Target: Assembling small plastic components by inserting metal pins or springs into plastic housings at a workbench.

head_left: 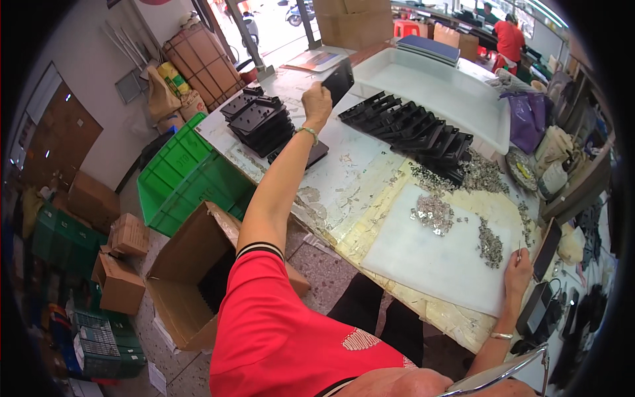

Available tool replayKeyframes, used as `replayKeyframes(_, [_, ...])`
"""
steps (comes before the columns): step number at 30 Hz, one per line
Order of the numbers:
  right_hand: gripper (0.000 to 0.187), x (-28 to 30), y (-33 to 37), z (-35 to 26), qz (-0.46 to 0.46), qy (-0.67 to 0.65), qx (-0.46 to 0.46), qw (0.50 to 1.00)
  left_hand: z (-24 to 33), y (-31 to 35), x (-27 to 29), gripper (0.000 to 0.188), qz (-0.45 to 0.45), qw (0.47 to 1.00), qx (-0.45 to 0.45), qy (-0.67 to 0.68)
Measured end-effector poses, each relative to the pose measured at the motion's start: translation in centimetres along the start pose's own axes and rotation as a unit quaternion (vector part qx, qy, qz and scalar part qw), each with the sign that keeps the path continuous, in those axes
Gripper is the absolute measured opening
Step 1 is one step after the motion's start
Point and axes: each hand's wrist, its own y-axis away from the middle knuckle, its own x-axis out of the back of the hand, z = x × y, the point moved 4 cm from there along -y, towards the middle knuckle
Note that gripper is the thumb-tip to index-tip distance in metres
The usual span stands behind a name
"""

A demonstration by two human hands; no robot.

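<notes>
My left hand [317, 106] is stretched far over the table, closed on a flat black plastic panel [340, 82] held up on its edge. Beside that wrist, a stack of black plastic panels [259, 122] stands at the table's left edge. A leaning row of black plastic frames [413, 129] lies to the right of the raised panel. At the near right, my right hand [518, 272] rests by the edge of a white sheet [423, 258], closed on thin metal tweezers [519, 249]. Small metal pieces [433, 215] lie on the sheet in a pile, with another pile [490, 243] nearer that hand.
A long white tray [430, 83] lies across the table's far side. More small metal parts [483, 173] are heaped beside the frames. Green crates [192, 182] and an opened cardboard box [178, 284] stand left of the table. A person in red [509, 41] is at the back right.
</notes>
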Motion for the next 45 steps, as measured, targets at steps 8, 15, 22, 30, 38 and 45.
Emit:
replayKeyframes(8, [0.013, 0.2, 0.3, 1.3, 0.027, 0.039, 0.029, 0.998, 11.5, 11.3, 9.1, 0.015, -0.153, 0.77, 0.329, 0.526])
replayKeyframes(15, [0.015, 1.5, 0.0, -4.6, 0.051, -0.176, 0.068, 0.981, 20.4, 25.3, 13.8, 0.014, -0.289, 0.697, 0.388, 0.529])
replayKeyframes(22, [0.019, 1.8, 3.8, -10.8, -0.302, -0.35, 0.015, 0.886, 23.5, 30.3, 12.2, 0.018, -0.352, 0.651, 0.412, 0.531])
replayKeyframes(30, [0.023, 1.1, 4.3, -10.0, -0.364, -0.283, 0.027, 0.887, 26.0, 30.2, 11.3, 0.035, -0.413, 0.664, 0.381, 0.493])
replayKeyframes(38, [0.028, 1.0, 4.5, -10.2, -0.355, -0.255, 0.039, 0.898, 26.2, 28.7, 10.0, 0.032, -0.486, 0.832, 0.182, 0.195])
replayKeyframes(45, [0.033, 1.0, 4.4, -10.6, -0.363, -0.22, 0.023, 0.905, 27.1, 28.3, 9.5, 0.026, -0.303, 0.948, -0.101, -0.009])
